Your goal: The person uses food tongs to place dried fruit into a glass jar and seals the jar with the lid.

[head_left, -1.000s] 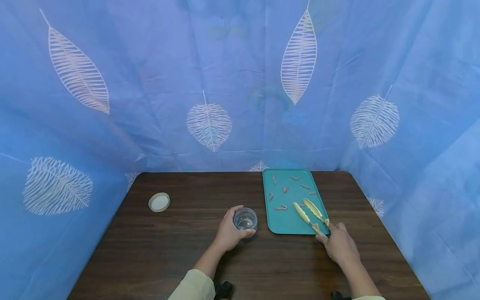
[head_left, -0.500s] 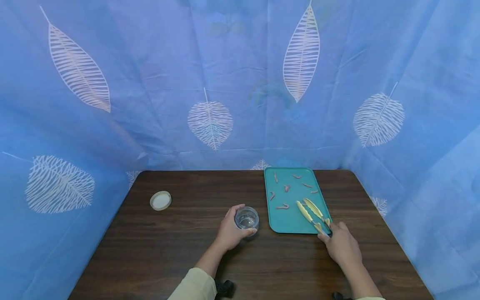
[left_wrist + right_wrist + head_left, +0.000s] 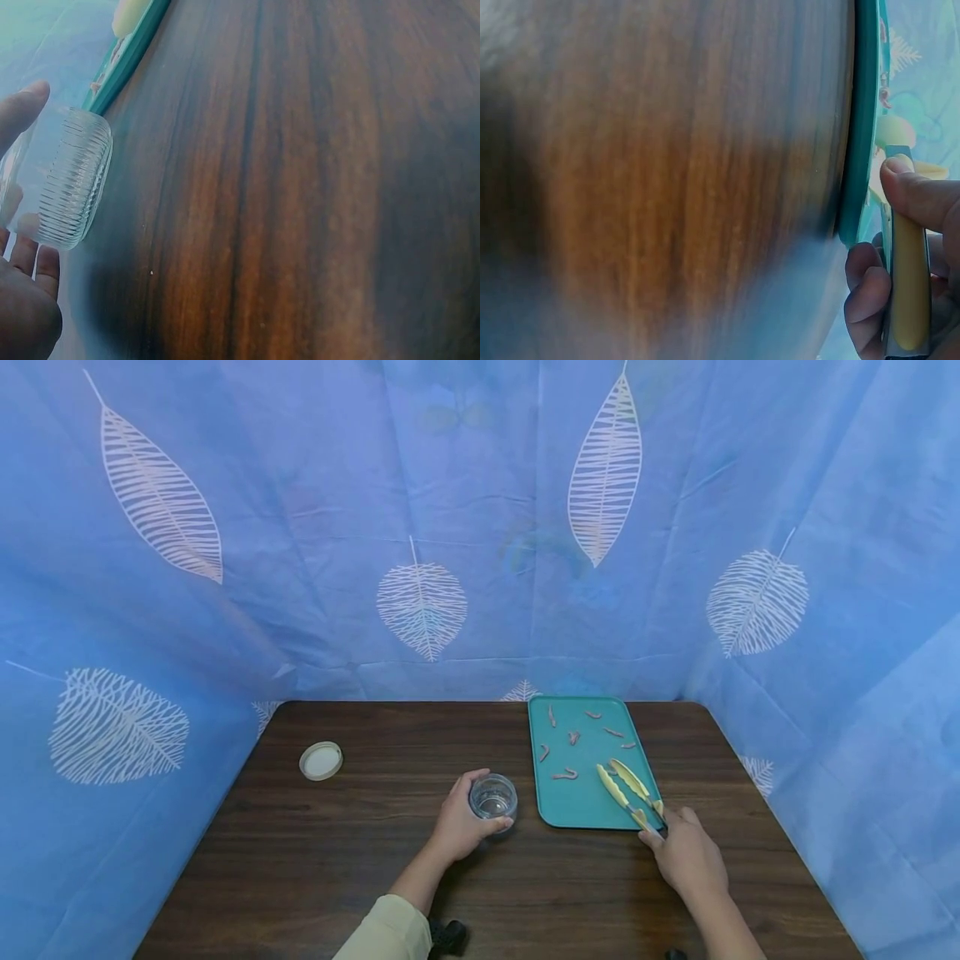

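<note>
My left hand grips a clear glass jar from its left side, thumb at the front and fingers round the back. The jar's ribbed wall shows in the left wrist view, and its top is uncovered. In my right hand are tongs with pale yellow tips and handles; the thumb presses along one handle. Their slightly parted tips reach over the near right part of a teal tray. Several small pinkish, worm-like pieces lie scattered across the tray. A bit of one at the tips is mostly hidden.
A round lid with a white middle lies at the left on the dark wooden table. Blue cloth with leaf prints hangs behind and along both sides of the table.
The tongs' tips have drawn closer together and shifted slightly right, with my right hand moving a little right. My left hand and the jar hold their place; the head view has shifted slightly.
</note>
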The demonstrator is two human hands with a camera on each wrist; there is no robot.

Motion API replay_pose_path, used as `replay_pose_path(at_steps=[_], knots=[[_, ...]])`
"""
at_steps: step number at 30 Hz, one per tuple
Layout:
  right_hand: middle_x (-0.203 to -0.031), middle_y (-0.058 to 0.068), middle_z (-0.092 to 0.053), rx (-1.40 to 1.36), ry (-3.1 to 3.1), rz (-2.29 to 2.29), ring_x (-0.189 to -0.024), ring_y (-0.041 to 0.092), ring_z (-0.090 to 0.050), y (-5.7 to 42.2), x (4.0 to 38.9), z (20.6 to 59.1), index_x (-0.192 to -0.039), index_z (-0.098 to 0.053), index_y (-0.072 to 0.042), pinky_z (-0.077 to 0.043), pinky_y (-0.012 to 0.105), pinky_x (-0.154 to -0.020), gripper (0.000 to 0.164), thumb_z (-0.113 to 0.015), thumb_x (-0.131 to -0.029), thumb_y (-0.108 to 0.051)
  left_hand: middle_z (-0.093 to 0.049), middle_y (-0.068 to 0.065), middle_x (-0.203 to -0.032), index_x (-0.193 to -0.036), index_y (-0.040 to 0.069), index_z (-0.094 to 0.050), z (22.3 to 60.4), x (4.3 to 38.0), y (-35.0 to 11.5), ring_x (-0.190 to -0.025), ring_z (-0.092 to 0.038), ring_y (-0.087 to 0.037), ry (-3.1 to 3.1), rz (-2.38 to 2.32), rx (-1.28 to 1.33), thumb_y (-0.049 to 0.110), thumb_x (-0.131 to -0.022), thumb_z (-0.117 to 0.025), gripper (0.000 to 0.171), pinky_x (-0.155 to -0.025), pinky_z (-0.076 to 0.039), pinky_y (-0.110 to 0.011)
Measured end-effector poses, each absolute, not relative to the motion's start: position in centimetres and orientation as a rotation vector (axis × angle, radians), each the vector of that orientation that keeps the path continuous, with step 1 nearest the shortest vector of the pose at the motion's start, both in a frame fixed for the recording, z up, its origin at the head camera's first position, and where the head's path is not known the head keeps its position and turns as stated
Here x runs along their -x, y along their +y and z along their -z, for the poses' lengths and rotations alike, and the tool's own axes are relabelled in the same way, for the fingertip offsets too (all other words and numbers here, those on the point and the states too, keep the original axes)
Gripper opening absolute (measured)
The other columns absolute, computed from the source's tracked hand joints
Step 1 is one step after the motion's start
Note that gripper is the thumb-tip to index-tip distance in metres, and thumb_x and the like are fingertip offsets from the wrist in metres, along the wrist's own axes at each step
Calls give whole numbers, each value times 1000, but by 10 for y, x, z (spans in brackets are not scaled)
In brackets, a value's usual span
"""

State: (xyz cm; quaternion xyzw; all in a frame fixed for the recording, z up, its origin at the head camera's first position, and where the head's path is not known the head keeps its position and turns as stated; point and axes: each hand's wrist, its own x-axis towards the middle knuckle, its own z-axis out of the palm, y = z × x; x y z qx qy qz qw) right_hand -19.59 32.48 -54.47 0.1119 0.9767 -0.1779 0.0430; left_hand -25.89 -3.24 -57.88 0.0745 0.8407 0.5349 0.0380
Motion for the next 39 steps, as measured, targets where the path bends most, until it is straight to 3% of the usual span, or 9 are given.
replay_pose_path(at_steps=[11,19,26,39], knots=[[-122,27,-57,-344,3023,576,-86,28,-60,316,191,534,-155,-46,14,-53,45,-71,76,-75,-103,-34,-55,-18,-156,-156,18,-52,581,260,-34,-140,-58,-40,2563,-1658,-240,29,-81,-99,89,-112,-50,-63],[-135,29,-58,-285,3081,569,-103,39,-70,304,187,522,-153,-49,13,-58,54,-81,73,-76,-103,-32,-55,-19,-155,-156,15,-51,584,260,-33,-139,-59,-40,2526,-1702,-266,28,-83,-97,87,-110,-51,-62],[-129,26,-61,-183,3146,571,-79,23,-62,286,180,519,-150,-54,12,-54,42,-65,71,-80,-99,-31,-55,-19,-155,-157,13,-50,585,260,-32,-138,-59,-40,2506,-1710,-262,27,-84,-97,89,-109,-51,-62],[-124,17,-64,-10,3193,622,-70,15,-54,244,168,506,-144,-63,7,-46,31,-57,65,-86,-95,-29,-54,-20,-156,-158,14,-49,582,260,-34,-139,-58,-41,2478,-1742,-266,25,-84,-97,88,-110,-51,-62]])
